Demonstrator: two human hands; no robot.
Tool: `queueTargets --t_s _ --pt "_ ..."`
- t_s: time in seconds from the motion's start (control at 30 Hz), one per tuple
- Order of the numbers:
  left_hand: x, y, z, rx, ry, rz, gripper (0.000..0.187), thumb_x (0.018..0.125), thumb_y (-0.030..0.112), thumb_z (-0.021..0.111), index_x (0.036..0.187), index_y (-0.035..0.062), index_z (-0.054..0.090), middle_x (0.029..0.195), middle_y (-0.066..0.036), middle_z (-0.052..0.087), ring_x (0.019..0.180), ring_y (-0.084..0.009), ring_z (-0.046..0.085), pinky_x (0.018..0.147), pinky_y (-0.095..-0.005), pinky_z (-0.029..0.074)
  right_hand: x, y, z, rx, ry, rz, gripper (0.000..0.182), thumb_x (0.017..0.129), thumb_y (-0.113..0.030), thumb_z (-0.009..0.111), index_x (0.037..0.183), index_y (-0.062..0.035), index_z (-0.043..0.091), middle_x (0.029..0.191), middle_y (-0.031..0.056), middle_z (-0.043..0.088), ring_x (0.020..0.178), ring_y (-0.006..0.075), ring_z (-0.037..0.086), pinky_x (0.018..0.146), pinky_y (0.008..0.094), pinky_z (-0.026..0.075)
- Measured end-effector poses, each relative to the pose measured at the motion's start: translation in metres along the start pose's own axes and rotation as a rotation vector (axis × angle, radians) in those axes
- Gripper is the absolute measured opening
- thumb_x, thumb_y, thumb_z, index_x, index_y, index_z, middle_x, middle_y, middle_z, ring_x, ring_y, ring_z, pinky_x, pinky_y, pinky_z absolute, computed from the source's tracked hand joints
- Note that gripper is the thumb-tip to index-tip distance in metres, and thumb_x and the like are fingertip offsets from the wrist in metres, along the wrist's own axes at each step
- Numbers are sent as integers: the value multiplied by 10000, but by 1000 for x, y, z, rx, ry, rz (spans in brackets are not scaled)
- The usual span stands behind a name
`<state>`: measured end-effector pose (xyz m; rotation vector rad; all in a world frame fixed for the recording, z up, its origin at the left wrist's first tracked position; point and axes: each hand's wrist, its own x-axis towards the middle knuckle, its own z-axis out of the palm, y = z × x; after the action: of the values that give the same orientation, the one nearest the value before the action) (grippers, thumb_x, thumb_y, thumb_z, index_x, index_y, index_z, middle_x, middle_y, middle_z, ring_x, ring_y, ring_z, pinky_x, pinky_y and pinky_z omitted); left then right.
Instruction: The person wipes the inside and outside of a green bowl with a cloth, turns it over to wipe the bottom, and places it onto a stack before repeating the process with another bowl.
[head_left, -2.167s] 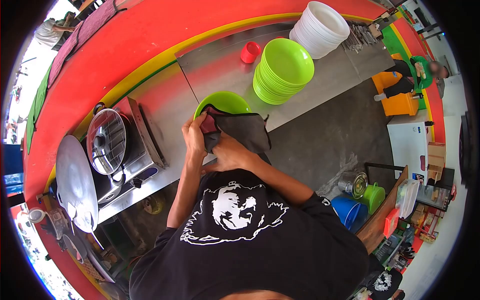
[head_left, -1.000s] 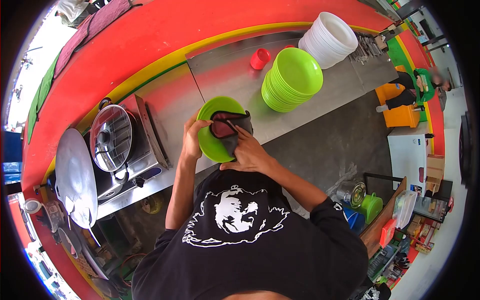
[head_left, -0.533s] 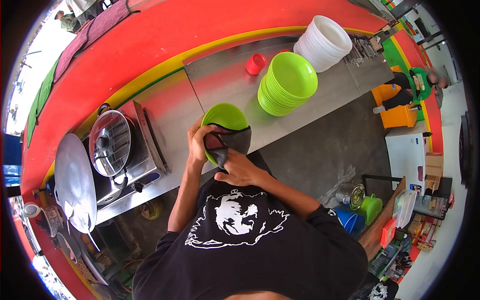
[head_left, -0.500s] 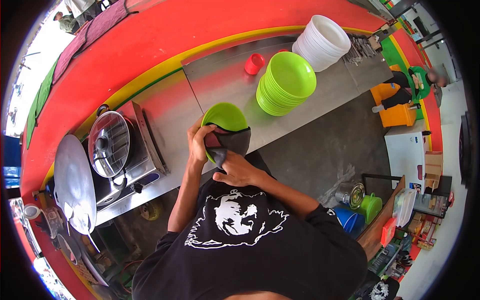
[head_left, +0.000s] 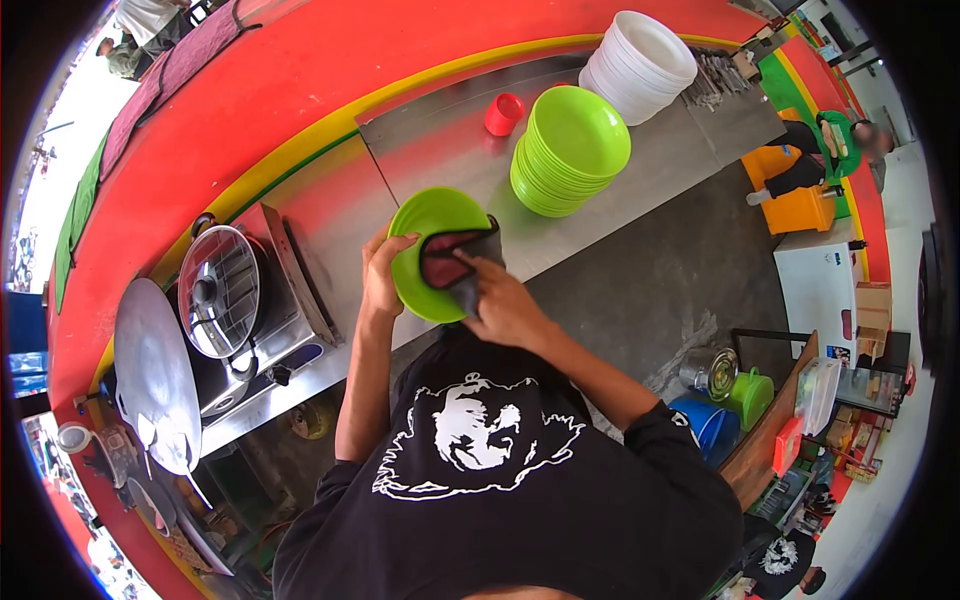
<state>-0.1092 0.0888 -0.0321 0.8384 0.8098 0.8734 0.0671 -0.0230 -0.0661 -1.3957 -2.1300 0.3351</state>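
My left hand [head_left: 383, 272] grips the left rim of a green bowl [head_left: 430, 212], thumb over the edge and fingers behind it. The bowl is tilted so that its inside faces me. A dark grey and maroon cloth [head_left: 450, 262] is bunched in my right hand [head_left: 503, 303], which presses it against the right part of the bowl's inside. Beyond, on the steel counter, stands a tall stack of green bowls [head_left: 570, 150]. A red cup [head_left: 504, 114] sits just left of that stack.
Behind the green stack are white plates [head_left: 640, 65] and a pile of cutlery [head_left: 722, 78]. Leftward stand a stove with a lidded pan [head_left: 220, 290] and a large metal wok [head_left: 155, 370]. A person [head_left: 835, 150] sits far right. A blue bucket [head_left: 705, 428] is near my right elbow.
The green bowl has turned to show more of its inside. My right hand has moved from the bowl's lower edge up and rightward, with the cloth now inside the bowl.
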Motion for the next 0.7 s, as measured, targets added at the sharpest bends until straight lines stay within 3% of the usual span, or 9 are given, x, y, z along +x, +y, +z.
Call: queueTargets --t_s 0.03,0.13,0.23,0.33,0.37,0.47,0.63,0.7 --pt "-2 4 0 50 -7 -43 514 833 144 536 1298 -72 562 1168 -139 648 1059 -216 616 937 -305 475 3 6 -5 -89 -51 -47 491 689 -178 749 1140 -8 659 1263 172 624 1326 357 470 1131 467 370" --pt "-5 8 17 20 -64 89 616 838 144 539 1422 -37 462 1291 -155 590 1208 -237 547 1046 -331 408 8 6 -5 -162 -75 -64 508 692 -143 733 1177 -17 647 1261 164 624 1330 352 466 1145 452 353" --pt "-16 -4 35 324 -44 330 684 841 142 535 1493 3 381 1379 -160 528 1308 -245 469 1118 -352 332 13 0 2 26 -27 -2 475 731 -112 719 1185 -8 627 1223 192 627 1258 375 517 1097 453 396" --pt "-14 -23 26 277 52 269 653 840 148 531 1467 3 419 1268 -153 600 1179 -229 551 1036 -337 400 18 -25 14 371 1 241 407 795 -105 705 1177 -2 611 1175 225 627 1147 399 570 1030 463 433" --pt "-14 -22 27 217 80 233 632 841 158 530 1445 -10 446 1210 -147 634 1111 -218 588 992 -326 431 20 -34 10 458 40 225 354 849 -159 697 1148 11 609 1144 247 626 1067 418 593 975 482 451" --pt "-8 -5 10 133 -11 195 580 849 184 523 1384 -42 499 1140 -137 661 1030 -206 611 939 -311 452 9 -39 10 302 23 60 389 862 -212 717 1171 -8 596 1134 225 640 1081 411 595 985 484 452" --pt "-12 10 6 175 -60 81 546 865 195 521 1351 -55 523 1210 -127 637 1097 -213 593 969 -317 447 3 -1 7 -53 -53 -22 521 707 -184 756 1181 5 650 1216 209 642 1387 379 408 1127 499 369" --pt "-10 1 6 126 -32 67 540 870 194 519 1350 -54 524 1211 -128 637 1101 -213 592 970 -315 447 11 2 3 -56 -22 16 511 703 -170 755 1175 -2 656 1217 210 643 1391 379 401 1130 500 365"
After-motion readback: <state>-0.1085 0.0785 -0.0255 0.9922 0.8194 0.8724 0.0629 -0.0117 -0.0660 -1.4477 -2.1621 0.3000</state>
